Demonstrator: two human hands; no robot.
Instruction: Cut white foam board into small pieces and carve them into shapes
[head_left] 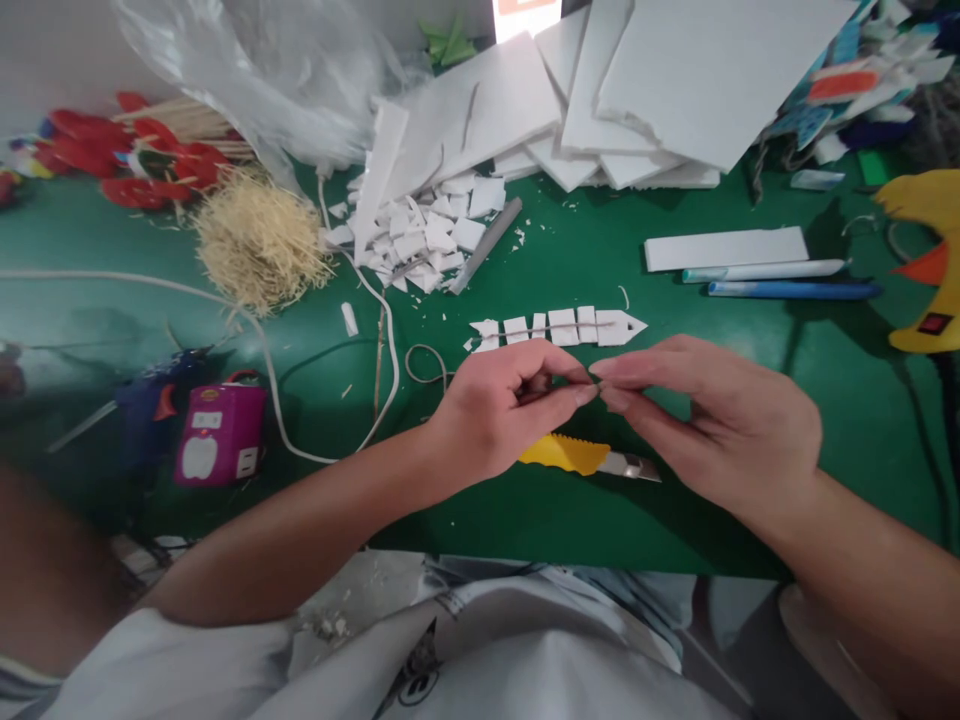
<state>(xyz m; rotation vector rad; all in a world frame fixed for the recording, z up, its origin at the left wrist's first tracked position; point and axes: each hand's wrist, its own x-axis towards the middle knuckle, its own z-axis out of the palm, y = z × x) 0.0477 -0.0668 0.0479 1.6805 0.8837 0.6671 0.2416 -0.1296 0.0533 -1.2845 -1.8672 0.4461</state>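
Above the green table my left hand point(499, 400) and my right hand point(739, 420) meet, thumbs and forefingers pinched at the tips. Between them is a short bit of thin brownish string point(598, 388), mostly hidden by the fingers. A loop of thin cord point(425, 362) lies on the table beside my left hand. Just beyond the hands lies a row of white foam pieces point(562, 327), pointed at the right end like a fish, with a brown string along its middle. A yellow utility knife point(568, 454), blade out, lies partly under my left hand.
Foam scraps point(427, 235) and large foam sheets point(480, 110) fill the back. Pens point(787, 289) and a foam strip point(724, 248) lie right, near a yellow glue gun point(930, 260). Leftward are a straw-like bundle point(259, 240), a white cable point(274, 370) and a purple power adapter point(221, 430).
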